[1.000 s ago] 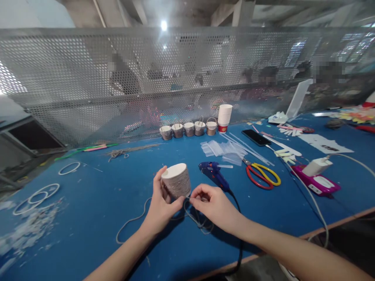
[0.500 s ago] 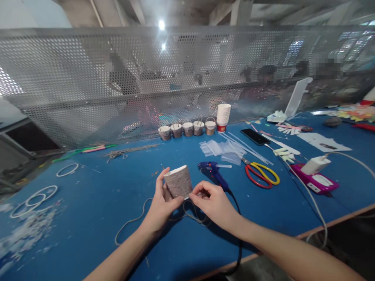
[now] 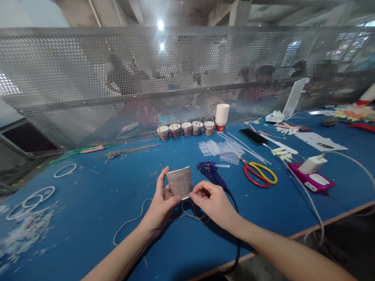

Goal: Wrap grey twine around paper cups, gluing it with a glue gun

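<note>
A paper cup wrapped in grey-brown cord is held just above the blue table, its white rim upward and slightly tilted. My left hand grips it from the left, thumb low on the near side and fingers up along the side. At the cup's lower right edge, my right hand pinches the cord with thumb and forefinger. Loose grey cord trails beneath both hands and curls over the table to the left. Just beyond my right hand lies a blue hot glue gun with a clear glue stick in its back.
Scissors with red and yellow handles, clear plastic strips and a phone lie to the right. Several cord-wrapped cups and a stack of paper cups line the back by a perforated metal screen. White rings lie left.
The cup has turned slightly in my left hand, and its rim sits more level. My right hand keeps its pinch at the cup's lower edge.
</note>
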### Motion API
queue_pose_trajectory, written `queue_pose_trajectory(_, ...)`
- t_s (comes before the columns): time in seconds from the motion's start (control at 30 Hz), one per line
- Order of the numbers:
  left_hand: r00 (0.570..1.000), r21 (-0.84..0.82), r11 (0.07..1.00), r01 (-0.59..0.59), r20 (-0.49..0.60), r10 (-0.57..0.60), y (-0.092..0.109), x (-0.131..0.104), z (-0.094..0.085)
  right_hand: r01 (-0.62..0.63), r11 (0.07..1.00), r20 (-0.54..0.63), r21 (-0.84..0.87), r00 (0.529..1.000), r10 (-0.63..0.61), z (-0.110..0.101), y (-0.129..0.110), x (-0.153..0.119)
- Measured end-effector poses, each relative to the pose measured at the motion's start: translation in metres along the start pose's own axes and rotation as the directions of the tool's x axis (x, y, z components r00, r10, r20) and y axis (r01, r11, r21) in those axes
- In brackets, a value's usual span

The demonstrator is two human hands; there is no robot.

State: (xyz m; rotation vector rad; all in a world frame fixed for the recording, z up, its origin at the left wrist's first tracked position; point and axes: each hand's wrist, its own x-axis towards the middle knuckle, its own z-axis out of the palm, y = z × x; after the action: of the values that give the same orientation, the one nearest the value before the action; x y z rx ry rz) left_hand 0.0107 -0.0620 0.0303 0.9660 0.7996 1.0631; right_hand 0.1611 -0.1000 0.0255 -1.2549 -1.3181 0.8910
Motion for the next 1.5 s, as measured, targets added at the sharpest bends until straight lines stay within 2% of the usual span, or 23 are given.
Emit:
queue_pose_trajectory(0.43, 0.999, 0.029, 0.999, -0.042, -0.020, 0.042, -0.007, 0.002, -0.001, -0.007, 1.000, -0.007, -0.016, 1.000, 0.007, 0.001, 0.001, -0.001)
queue_pose_trajectory(1.03, 0.997, -0.076, 0.994, 0.075, 0.003, -0.075, -0.003, 0.002, -0.003, 0.009, 0.999, -0.020, -0.038, 1.000, -0.010, -0.001, 0.001, -0.001)
queue_pose_trajectory(1.3, 0.999, -0.064, 0.997, 0.052, 0.004, -0.052, -0.007, 0.003, -0.003, -0.026, 0.999, -0.004, -0.021, 1.000, 0.026, 0.000, 0.001, -0.002)
queue_pose_trajectory(1.5, 0.999, -0.046, 0.998, 0.031, -0.012, -0.032, -0.013, 0.006, -0.004, -0.006, 0.999, -0.005, -0.044, 1.000, 0.006, 0.001, 0.003, -0.002)
